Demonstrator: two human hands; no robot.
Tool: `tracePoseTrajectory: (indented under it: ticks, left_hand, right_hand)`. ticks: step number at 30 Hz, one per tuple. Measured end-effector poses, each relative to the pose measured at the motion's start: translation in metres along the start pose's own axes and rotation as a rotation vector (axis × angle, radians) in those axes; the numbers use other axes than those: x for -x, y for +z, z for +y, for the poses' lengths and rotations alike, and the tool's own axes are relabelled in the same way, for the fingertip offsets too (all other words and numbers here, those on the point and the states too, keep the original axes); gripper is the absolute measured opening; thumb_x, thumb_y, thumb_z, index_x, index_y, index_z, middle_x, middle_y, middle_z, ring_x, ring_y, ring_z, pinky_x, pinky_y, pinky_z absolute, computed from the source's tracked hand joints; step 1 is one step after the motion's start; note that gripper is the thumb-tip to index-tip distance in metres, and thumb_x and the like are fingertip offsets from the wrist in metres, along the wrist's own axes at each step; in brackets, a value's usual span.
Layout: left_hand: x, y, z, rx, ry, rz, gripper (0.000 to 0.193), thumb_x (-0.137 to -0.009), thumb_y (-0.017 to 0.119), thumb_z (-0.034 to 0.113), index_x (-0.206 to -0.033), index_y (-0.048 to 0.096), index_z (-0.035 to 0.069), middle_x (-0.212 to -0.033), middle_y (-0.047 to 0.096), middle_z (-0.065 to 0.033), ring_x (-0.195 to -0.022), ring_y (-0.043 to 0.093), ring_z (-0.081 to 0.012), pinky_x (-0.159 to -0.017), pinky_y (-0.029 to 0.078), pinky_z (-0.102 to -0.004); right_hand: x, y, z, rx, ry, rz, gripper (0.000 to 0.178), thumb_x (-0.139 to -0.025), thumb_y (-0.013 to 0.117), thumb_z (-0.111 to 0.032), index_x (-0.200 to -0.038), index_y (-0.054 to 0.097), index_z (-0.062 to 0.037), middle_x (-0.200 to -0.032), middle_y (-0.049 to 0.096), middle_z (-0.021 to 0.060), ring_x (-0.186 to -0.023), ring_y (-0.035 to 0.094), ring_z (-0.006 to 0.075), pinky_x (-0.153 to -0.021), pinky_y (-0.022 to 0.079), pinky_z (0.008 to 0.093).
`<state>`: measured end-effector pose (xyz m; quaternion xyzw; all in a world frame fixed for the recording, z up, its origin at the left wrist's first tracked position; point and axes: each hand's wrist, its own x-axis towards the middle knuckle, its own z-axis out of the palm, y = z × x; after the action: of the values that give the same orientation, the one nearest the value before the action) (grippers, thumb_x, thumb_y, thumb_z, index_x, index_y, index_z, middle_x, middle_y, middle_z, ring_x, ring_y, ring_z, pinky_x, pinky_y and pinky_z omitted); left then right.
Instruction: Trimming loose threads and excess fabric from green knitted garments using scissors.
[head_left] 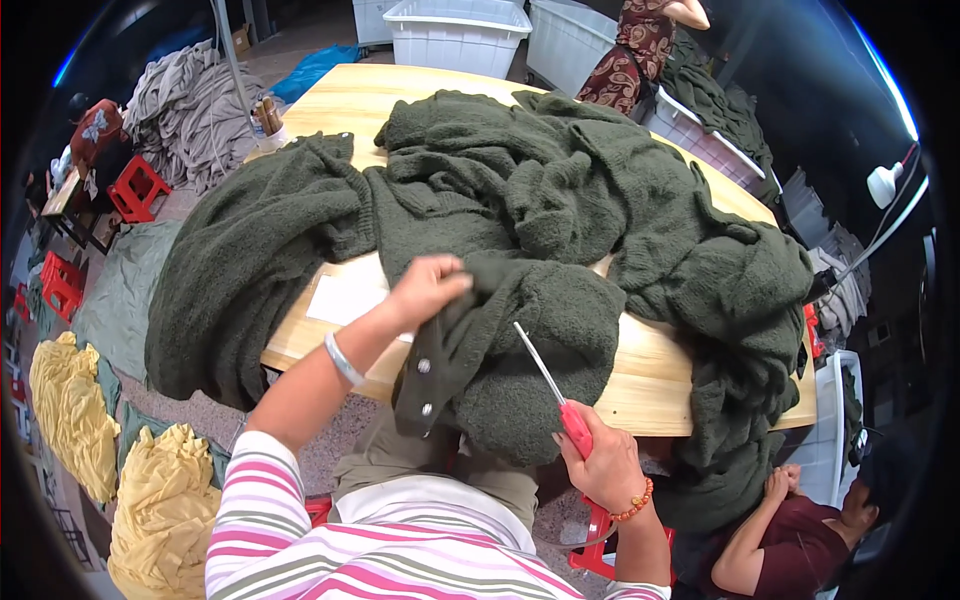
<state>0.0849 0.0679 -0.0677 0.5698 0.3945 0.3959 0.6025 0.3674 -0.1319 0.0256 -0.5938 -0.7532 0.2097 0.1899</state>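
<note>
A dark green knitted cardigan point(540, 360) hangs over the near edge of the wooden table, with shiny buttons point(425, 388) along a band on its left part. My left hand point(428, 290) is closed on the fabric at its upper left, fingers pinching the knit. In my right hand point(605, 465) is a tool with a pinkish-red handle point(575, 430) and a long, slim metal shaft point(540, 362); its exact kind is not clear. The shaft points up and left, its tip in front of the cardigan. A white sheet point(345, 297) lies left of the cardigan, partly covered.
More dark green knitwear point(560, 190) is heaped across the wooden table point(335, 90), and some point(255, 260) hangs off its left side. White bins point(455, 40) stand beyond. Yellow fabric piles point(165, 510) lie at lower left. One person point(790, 550) sits at lower right; another point(640, 50) stands at the far side.
</note>
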Motion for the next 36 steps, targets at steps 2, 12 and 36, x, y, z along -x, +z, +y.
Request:
tracePoseTrajectory:
  ticks: [2, 12, 36]
  left_hand:
    - [-0.021, 0.000, 0.038, 0.313, 0.135, 0.173, 0.020, -0.093, 0.064, 0.012, -0.110, 0.061, 0.001, -0.094, 0.067, -0.0024, -0.084, 0.063, -0.0090, -0.074, 0.054, -0.0260]
    - [0.074, -0.015, -0.002, -0.090, -0.306, 0.158, 0.069, -0.085, 0.074, 0.020, -0.141, 0.037, 0.002, -0.112, 0.060, -0.0110, -0.098, 0.061, -0.0170, -0.079, 0.054, -0.0312]
    - [0.103, 0.014, -0.046, 0.299, 0.051, 0.266, 0.008, -0.090, 0.065, 0.005, -0.096, 0.066, -0.001, -0.084, 0.065, 0.0020, -0.071, 0.056, -0.0037, -0.063, 0.047, -0.0193]
  right_hand:
    - [0.002, -0.001, 0.004, -0.001, 0.028, 0.001, 0.039, -0.086, 0.066, -0.017, -0.123, 0.056, -0.0126, -0.081, 0.068, 0.0180, -0.075, 0.066, 0.0391, -0.065, 0.053, 0.0458]
    - [0.008, 0.002, 0.004, -0.022, 0.120, -0.055, 0.038, -0.083, 0.069, -0.014, -0.119, 0.059, -0.0053, -0.082, 0.068, 0.0187, -0.078, 0.066, 0.0394, -0.068, 0.053, 0.0430]
    - [-0.009, 0.044, -0.043, 0.104, 0.050, -0.229, 0.035, -0.086, 0.064, -0.020, -0.119, 0.058, -0.0102, -0.073, 0.066, 0.0188, -0.071, 0.066, 0.0386, -0.068, 0.052, 0.0462]
